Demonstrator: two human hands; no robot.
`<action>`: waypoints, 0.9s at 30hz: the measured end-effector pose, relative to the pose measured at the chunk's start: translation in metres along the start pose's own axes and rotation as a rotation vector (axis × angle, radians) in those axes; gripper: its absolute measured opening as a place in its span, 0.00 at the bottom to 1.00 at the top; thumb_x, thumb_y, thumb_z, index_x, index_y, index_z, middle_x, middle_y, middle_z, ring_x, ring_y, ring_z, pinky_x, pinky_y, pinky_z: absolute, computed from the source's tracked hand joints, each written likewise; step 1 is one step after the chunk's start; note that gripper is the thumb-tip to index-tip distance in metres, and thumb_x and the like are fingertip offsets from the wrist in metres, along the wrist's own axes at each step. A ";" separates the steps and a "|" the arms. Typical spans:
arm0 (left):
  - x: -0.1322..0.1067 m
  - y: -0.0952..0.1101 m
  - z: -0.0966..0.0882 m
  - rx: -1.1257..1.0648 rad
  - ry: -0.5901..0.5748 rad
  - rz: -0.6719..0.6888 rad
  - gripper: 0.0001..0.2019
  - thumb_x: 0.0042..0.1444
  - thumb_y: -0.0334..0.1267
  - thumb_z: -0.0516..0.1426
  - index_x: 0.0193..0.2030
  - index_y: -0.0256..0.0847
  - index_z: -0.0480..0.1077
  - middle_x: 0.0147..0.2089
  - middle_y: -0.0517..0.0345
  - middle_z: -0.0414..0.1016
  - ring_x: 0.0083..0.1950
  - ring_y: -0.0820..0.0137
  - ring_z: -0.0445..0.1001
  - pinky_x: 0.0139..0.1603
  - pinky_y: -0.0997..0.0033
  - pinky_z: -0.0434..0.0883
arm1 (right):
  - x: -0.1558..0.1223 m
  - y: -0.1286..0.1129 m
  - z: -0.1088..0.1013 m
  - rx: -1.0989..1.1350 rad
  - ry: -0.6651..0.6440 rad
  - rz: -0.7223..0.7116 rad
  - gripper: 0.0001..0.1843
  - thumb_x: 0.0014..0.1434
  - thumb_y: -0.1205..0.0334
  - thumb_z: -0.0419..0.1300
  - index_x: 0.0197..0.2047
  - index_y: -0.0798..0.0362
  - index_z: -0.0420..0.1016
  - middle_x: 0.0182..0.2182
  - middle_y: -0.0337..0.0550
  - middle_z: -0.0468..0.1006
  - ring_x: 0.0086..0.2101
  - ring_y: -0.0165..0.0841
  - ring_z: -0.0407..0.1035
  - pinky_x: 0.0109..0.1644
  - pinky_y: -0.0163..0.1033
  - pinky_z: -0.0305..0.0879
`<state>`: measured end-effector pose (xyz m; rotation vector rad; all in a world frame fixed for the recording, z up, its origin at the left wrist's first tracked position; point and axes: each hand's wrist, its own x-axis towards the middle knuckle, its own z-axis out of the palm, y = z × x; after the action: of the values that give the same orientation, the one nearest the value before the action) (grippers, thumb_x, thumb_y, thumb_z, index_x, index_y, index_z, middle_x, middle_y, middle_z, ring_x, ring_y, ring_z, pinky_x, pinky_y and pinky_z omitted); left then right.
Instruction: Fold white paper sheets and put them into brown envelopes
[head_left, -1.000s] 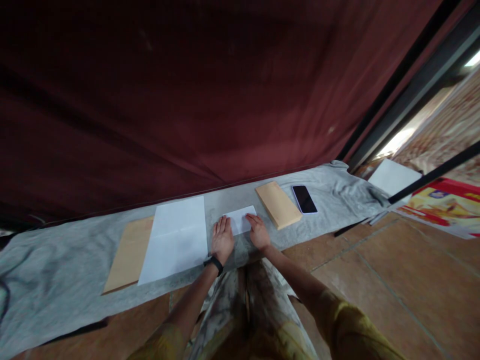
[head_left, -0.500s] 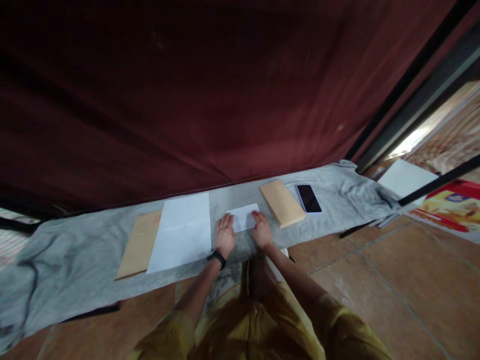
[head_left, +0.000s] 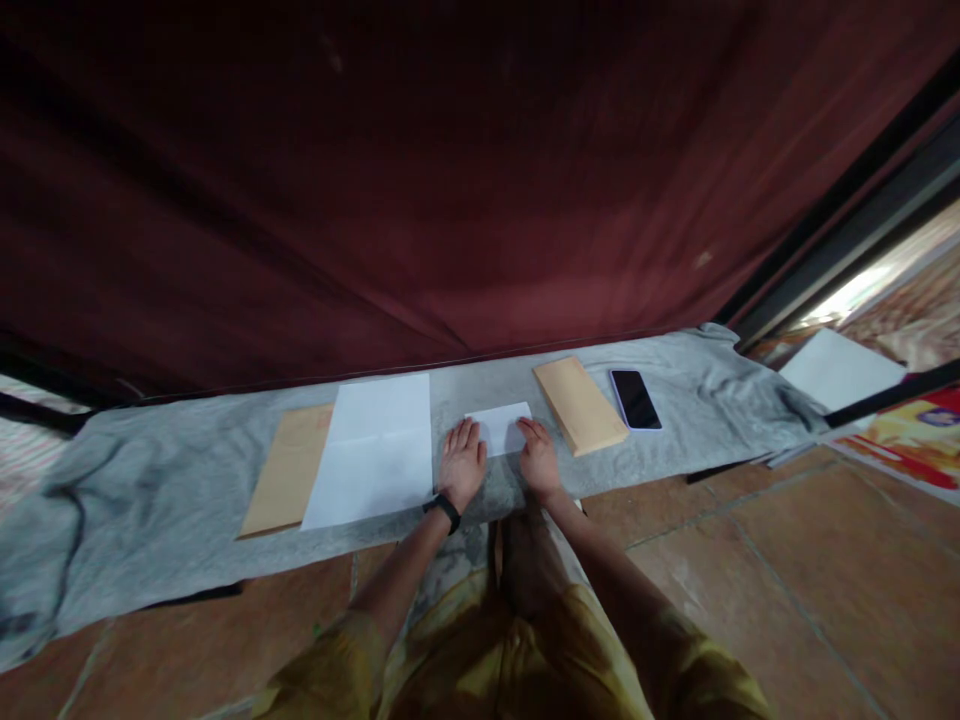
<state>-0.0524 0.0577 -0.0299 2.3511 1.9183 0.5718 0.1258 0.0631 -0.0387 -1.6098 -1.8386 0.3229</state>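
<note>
A small folded sheet of white paper (head_left: pixel 501 428) lies on a grey cloth (head_left: pixel 390 535) between my hands. My left hand (head_left: pixel 461 468), with a dark band at its wrist, lies flat with its fingers stretched over the paper's left end. At the opposite end, the fingers of my right hand (head_left: pixel 538 458) rest on the paper, slightly bent and not wrapped round it. To the left is a larger stack of white paper (head_left: pixel 371 450), creased across the middle. Close on the right lies a stack of brown envelopes (head_left: pixel 580 403).
Another brown envelope (head_left: pixel 289 470) lies partly beneath the large white paper. A phone (head_left: pixel 636 400) with a dark screen sits right of the envelope stack. A dark red curtain (head_left: pixel 450 200) hangs behind the cloth-covered surface. A white board (head_left: pixel 841 370) and red printed packaging (head_left: pixel 911 435) are at far right.
The view has shifted slightly, so everything on the cloth appears a little further right. Both hands stay on the folded paper, with hardly any change in their pose.
</note>
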 end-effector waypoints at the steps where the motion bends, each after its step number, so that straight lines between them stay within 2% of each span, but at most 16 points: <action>1: 0.000 0.000 0.000 0.001 0.002 0.001 0.23 0.68 0.38 0.46 0.67 0.35 0.64 0.71 0.43 0.64 0.72 0.57 0.61 0.72 0.48 0.59 | -0.001 0.000 0.000 0.005 0.007 -0.003 0.32 0.52 0.81 0.49 0.58 0.57 0.73 0.58 0.51 0.76 0.60 0.38 0.66 0.68 0.46 0.58; 6: -0.001 0.000 -0.001 0.021 0.000 0.020 0.23 0.68 0.35 0.45 0.66 0.33 0.64 0.70 0.43 0.65 0.72 0.58 0.61 0.73 0.51 0.59 | -0.002 0.000 0.001 0.013 0.052 -0.024 0.30 0.56 0.80 0.48 0.58 0.56 0.74 0.57 0.51 0.76 0.60 0.38 0.67 0.67 0.49 0.61; 9: -0.003 -0.001 0.000 0.020 0.017 0.029 0.22 0.68 0.33 0.45 0.66 0.34 0.65 0.70 0.44 0.66 0.72 0.59 0.62 0.73 0.52 0.59 | -0.005 -0.003 -0.001 -0.016 0.065 -0.076 0.26 0.62 0.75 0.48 0.60 0.57 0.73 0.59 0.53 0.75 0.62 0.40 0.64 0.68 0.53 0.58; 13: -0.002 -0.005 0.003 -0.017 0.053 0.047 0.21 0.67 0.31 0.45 0.64 0.35 0.66 0.68 0.44 0.68 0.71 0.59 0.64 0.72 0.51 0.61 | -0.015 -0.015 -0.004 -0.067 -0.076 -0.283 0.22 0.70 0.65 0.49 0.63 0.56 0.71 0.64 0.51 0.70 0.66 0.41 0.58 0.71 0.55 0.52; 17: -0.003 -0.007 0.002 -0.035 0.075 0.052 0.22 0.65 0.28 0.46 0.63 0.33 0.67 0.68 0.43 0.67 0.71 0.60 0.63 0.71 0.54 0.63 | -0.027 -0.026 -0.006 -0.123 -0.223 -0.427 0.23 0.72 0.57 0.50 0.65 0.55 0.70 0.65 0.49 0.69 0.66 0.40 0.59 0.72 0.52 0.52; 20: -0.013 -0.003 -0.002 -0.034 0.051 0.143 0.23 0.64 0.27 0.46 0.64 0.33 0.67 0.69 0.44 0.66 0.73 0.61 0.60 0.73 0.55 0.61 | -0.033 -0.027 -0.009 -0.153 -0.253 -0.414 0.24 0.73 0.56 0.49 0.66 0.54 0.68 0.65 0.49 0.69 0.65 0.39 0.61 0.72 0.51 0.53; 23: -0.029 0.007 -0.004 -0.016 -0.010 0.243 0.23 0.66 0.30 0.45 0.66 0.34 0.65 0.70 0.45 0.65 0.74 0.63 0.58 0.74 0.55 0.59 | -0.036 -0.022 -0.012 -0.176 -0.246 -0.360 0.25 0.73 0.57 0.47 0.67 0.57 0.67 0.66 0.50 0.68 0.65 0.39 0.61 0.72 0.50 0.52; 27: -0.042 0.017 -0.006 0.035 -0.086 0.232 0.24 0.70 0.38 0.44 0.68 0.30 0.63 0.71 0.41 0.63 0.74 0.61 0.57 0.74 0.54 0.59 | -0.041 -0.014 -0.015 -0.200 -0.209 -0.292 0.25 0.73 0.58 0.46 0.67 0.57 0.67 0.66 0.50 0.67 0.66 0.40 0.59 0.72 0.51 0.51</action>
<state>-0.0451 0.0128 -0.0298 2.5934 1.6465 0.4445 0.1255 0.0178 -0.0321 -1.4504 -2.2948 0.1862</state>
